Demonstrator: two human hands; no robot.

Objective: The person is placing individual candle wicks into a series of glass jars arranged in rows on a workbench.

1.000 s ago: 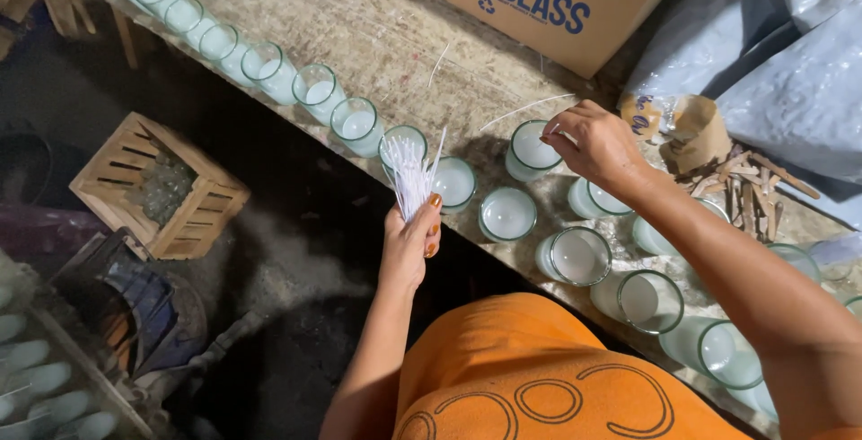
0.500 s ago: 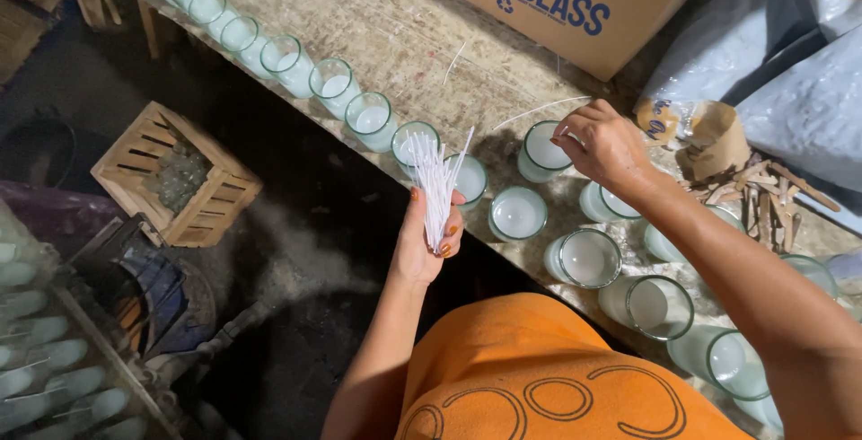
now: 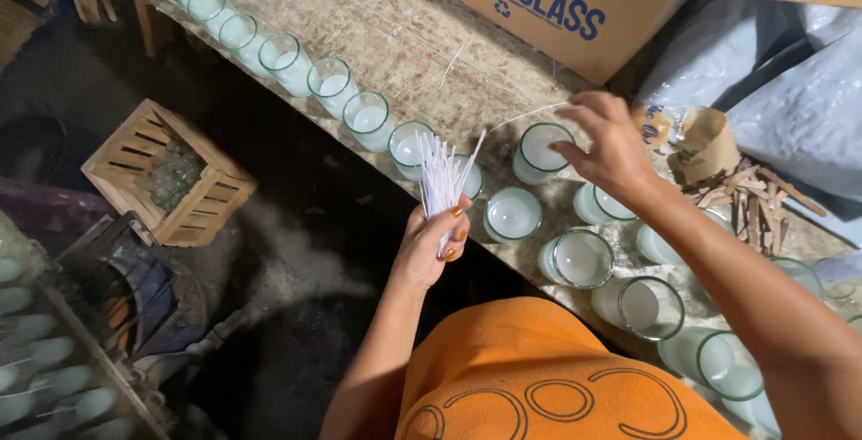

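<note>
Your left hand clasps the bundle of white wicks — light, limp, so pinch low; your right hand pinches one wick over a glass.

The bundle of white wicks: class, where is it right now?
In the head view, the bundle of white wicks stands upright in the left hand, left of centre, over the table edge beside wax-filled glasses.

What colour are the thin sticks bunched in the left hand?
White. The bundle of thin sticks, gripped in the left hand, shows clearly in the head view.
</note>
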